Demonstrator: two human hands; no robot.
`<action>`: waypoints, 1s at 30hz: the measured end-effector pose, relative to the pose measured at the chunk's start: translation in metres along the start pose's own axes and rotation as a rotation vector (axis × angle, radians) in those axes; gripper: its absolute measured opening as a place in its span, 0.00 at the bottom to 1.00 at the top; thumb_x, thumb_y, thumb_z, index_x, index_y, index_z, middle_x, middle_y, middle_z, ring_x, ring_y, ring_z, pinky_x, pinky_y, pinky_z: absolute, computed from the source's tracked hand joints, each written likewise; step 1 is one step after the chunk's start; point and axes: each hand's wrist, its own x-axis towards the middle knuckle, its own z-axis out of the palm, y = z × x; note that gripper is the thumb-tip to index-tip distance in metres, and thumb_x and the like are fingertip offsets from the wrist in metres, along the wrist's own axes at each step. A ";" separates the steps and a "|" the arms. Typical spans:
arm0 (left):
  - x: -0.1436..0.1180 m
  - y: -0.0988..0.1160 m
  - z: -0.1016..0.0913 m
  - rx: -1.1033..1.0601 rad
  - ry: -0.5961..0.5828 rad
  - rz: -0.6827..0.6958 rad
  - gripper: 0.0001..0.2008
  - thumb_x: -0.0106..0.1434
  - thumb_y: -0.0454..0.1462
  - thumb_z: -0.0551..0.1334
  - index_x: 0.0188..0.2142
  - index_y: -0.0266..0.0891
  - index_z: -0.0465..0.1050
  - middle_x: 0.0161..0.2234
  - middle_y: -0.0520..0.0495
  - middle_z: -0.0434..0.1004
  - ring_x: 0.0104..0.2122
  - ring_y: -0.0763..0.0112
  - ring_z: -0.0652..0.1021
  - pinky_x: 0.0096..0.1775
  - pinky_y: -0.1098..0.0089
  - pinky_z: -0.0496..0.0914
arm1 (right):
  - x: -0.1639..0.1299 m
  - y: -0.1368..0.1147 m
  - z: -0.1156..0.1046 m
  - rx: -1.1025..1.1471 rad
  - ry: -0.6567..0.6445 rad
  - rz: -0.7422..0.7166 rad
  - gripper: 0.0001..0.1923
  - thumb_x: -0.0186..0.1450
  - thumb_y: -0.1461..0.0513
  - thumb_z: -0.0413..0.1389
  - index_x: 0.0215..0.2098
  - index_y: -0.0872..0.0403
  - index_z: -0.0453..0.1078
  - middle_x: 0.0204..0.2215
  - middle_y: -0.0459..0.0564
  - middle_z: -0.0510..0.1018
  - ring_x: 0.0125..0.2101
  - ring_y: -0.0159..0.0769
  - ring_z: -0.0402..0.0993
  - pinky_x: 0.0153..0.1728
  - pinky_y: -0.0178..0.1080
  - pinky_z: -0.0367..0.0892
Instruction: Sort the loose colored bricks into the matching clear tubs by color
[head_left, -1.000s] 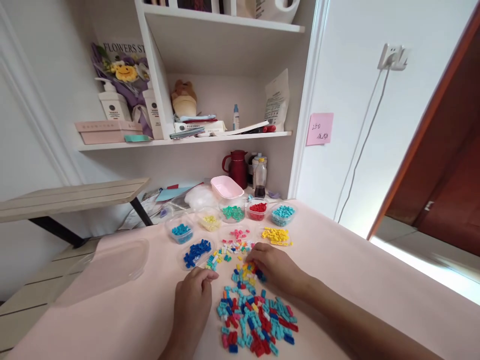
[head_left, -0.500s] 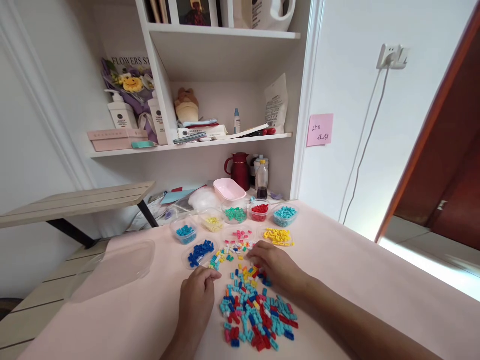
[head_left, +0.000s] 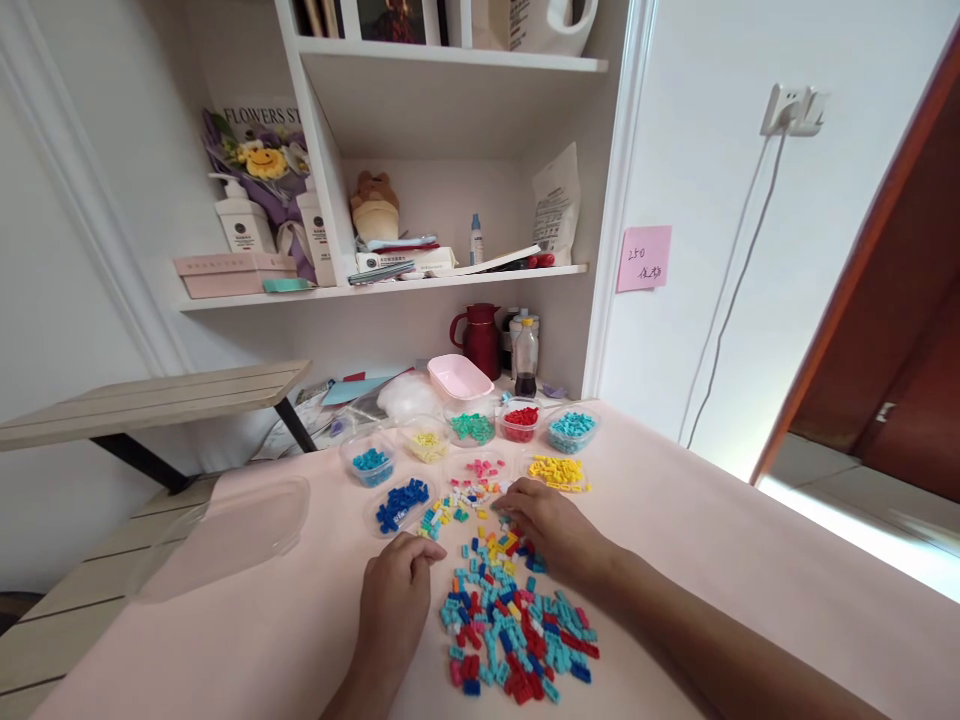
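A loose pile of mixed toy building bricks [head_left: 517, 620] in turquoise, red, blue and other colours lies on the pink tabletop. My right hand [head_left: 551, 525] reaches over its far right part, palm down, fingers bent together; the fingertips are beside small bricks, and what they grip, if anything, is hidden. At the left of the pile rests my left hand [head_left: 397, 590], fingers curled in and thumb side toward the bricks; its palm is hidden. Just beyond are clear trays with dark blue bricks [head_left: 403, 503], pink bricks [head_left: 484, 468] and yellow bricks [head_left: 555, 470].
Farther back stand clear tubs of blue bricks [head_left: 370, 460], pale yellow bricks [head_left: 426, 447], green bricks [head_left: 472, 428], red bricks [head_left: 520, 420] and turquoise bricks [head_left: 572, 428]. Behind them are a pink basin [head_left: 460, 377], a red jug [head_left: 481, 340] and a bottle [head_left: 526, 360]. A clear lid [head_left: 225, 540] lies left.
The camera view has shifted very slightly. Both hands stay almost in place, and the brick pile looks the same.
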 end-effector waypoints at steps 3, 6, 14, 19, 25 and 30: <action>0.000 0.001 0.000 -0.004 -0.002 -0.003 0.16 0.56 0.31 0.51 0.29 0.43 0.78 0.34 0.50 0.80 0.37 0.67 0.78 0.41 0.68 0.70 | -0.001 0.002 0.002 -0.024 0.043 0.031 0.18 0.68 0.64 0.45 0.53 0.51 0.69 0.45 0.55 0.73 0.42 0.40 0.70 0.44 0.39 0.65; -0.001 0.004 0.000 -0.018 0.008 -0.010 0.17 0.54 0.30 0.50 0.29 0.43 0.78 0.34 0.50 0.80 0.37 0.67 0.78 0.41 0.68 0.70 | 0.000 0.003 0.007 -0.094 0.054 0.028 0.19 0.66 0.67 0.46 0.52 0.50 0.70 0.49 0.55 0.70 0.45 0.41 0.69 0.46 0.41 0.64; -0.003 0.008 0.000 -0.074 0.015 -0.013 0.16 0.53 0.29 0.50 0.27 0.43 0.77 0.33 0.49 0.80 0.35 0.67 0.78 0.38 0.69 0.71 | -0.004 -0.004 0.001 0.087 0.014 0.069 0.17 0.65 0.67 0.45 0.44 0.50 0.73 0.39 0.51 0.77 0.39 0.38 0.72 0.40 0.37 0.66; -0.004 0.009 0.001 -0.061 0.002 -0.018 0.17 0.53 0.28 0.49 0.28 0.43 0.77 0.34 0.49 0.79 0.36 0.68 0.78 0.39 0.70 0.71 | -0.001 -0.002 0.001 0.062 0.064 0.047 0.16 0.66 0.65 0.48 0.48 0.47 0.72 0.42 0.50 0.76 0.39 0.37 0.73 0.40 0.36 0.65; -0.004 0.010 0.000 -0.051 -0.018 -0.013 0.17 0.53 0.29 0.49 0.27 0.43 0.77 0.34 0.49 0.79 0.36 0.67 0.79 0.39 0.69 0.71 | 0.006 -0.001 0.009 -0.152 -0.021 -0.018 0.16 0.65 0.65 0.51 0.47 0.43 0.74 0.37 0.50 0.76 0.38 0.39 0.72 0.36 0.36 0.64; -0.005 0.010 0.000 -0.058 -0.026 0.001 0.17 0.54 0.29 0.49 0.27 0.42 0.76 0.33 0.49 0.79 0.35 0.67 0.78 0.39 0.69 0.71 | 0.009 -0.003 0.006 -0.124 -0.055 0.024 0.15 0.65 0.66 0.49 0.41 0.47 0.76 0.38 0.50 0.77 0.41 0.38 0.71 0.38 0.35 0.62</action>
